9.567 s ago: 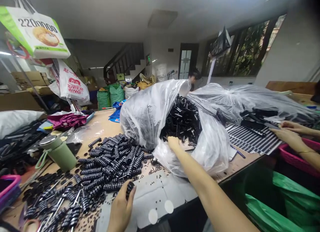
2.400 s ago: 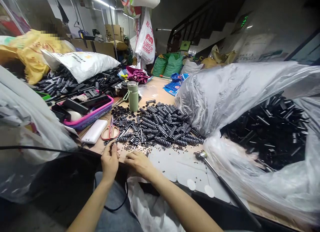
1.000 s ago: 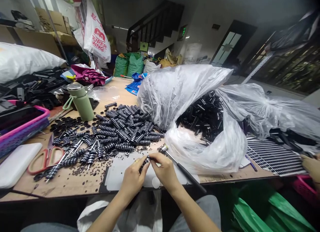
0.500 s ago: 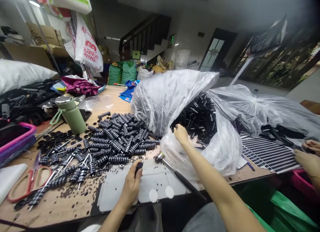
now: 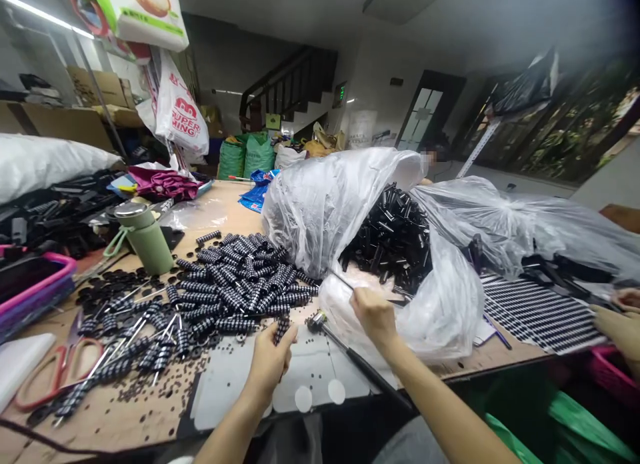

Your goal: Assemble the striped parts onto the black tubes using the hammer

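Observation:
My left hand (image 5: 273, 357) is closed around a short black-and-white checked cylinder (image 5: 282, 327), held upright over the grey mat (image 5: 220, 384). My right hand (image 5: 373, 311) is closed on a thin dark rod (image 5: 341, 279), which sticks out up and to the left in front of a clear plastic bag (image 5: 310, 204). Black plastic parts (image 5: 393, 234) fill the bag's open mouth just behind that hand. A large pile of checked cylinders (image 5: 240, 277) lies left of the bag. Between my forearms, a hammer (image 5: 357, 357) with a black handle rests on the mat.
Orange-handled scissors (image 5: 65, 367), rods with checked cylinders (image 5: 163, 351) and scattered small discs lie at left. A green bottle (image 5: 146, 241) stands behind them. At right, another person's hands (image 5: 617, 324) are beside a checked sheet (image 5: 535, 311).
My right hand has drawn back from the bag's mouth toward me, with a thin rod now showing in it. My left hand has turned, exposing the checked side of its cylinder.

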The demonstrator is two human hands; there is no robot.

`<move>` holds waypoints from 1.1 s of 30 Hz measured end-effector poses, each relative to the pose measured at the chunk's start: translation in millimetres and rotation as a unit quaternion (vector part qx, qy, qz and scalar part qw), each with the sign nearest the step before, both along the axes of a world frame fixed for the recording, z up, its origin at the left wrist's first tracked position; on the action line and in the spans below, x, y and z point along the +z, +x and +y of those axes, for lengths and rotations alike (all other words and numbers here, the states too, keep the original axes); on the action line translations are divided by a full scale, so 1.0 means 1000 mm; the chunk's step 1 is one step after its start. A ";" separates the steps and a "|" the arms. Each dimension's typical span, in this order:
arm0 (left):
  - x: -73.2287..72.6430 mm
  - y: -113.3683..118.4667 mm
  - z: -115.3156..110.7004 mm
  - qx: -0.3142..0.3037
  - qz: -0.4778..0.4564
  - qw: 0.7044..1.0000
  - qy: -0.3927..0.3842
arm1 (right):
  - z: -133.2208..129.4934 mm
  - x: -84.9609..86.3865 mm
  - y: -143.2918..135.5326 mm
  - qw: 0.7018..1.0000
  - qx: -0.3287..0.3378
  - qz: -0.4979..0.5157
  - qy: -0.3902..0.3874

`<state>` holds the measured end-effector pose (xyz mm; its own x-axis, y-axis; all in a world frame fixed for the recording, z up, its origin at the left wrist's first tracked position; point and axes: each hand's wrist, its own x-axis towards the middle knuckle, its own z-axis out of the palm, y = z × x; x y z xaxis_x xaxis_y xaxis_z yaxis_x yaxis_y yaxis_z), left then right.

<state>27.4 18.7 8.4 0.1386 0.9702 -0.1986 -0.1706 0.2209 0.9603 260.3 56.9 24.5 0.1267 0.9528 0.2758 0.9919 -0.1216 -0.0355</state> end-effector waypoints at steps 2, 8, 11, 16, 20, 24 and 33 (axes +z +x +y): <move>0.011 0.005 0.003 -0.068 -0.088 0.990 -0.086 | -0.029 -0.008 -0.015 0.987 0.161 -0.002 0.030; 0.020 -0.019 -0.009 -0.152 -0.085 0.978 -0.114 | -0.054 -0.003 -0.052 0.894 0.408 0.127 0.138; 0.009 -0.026 -0.021 -0.045 -0.036 0.995 -0.084 | -0.059 0.009 -0.081 0.912 0.348 0.197 0.092; -0.003 -0.028 -0.035 0.006 -0.013 1.000 -0.015 | -0.071 0.005 -0.118 0.930 0.296 0.219 0.029; 0.002 -0.039 -0.038 -0.022 -0.120 0.992 -0.035 | -0.076 0.001 -0.119 0.898 0.331 0.288 -0.027; 0.006 -0.042 -0.038 0.002 -0.187 0.981 -0.061 | -0.084 0.004 -0.126 0.849 0.404 0.337 -0.054; 0.005 -0.038 -0.037 0.024 -0.158 0.981 -0.110 | -0.082 -0.010 -0.147 0.820 0.402 0.398 -0.088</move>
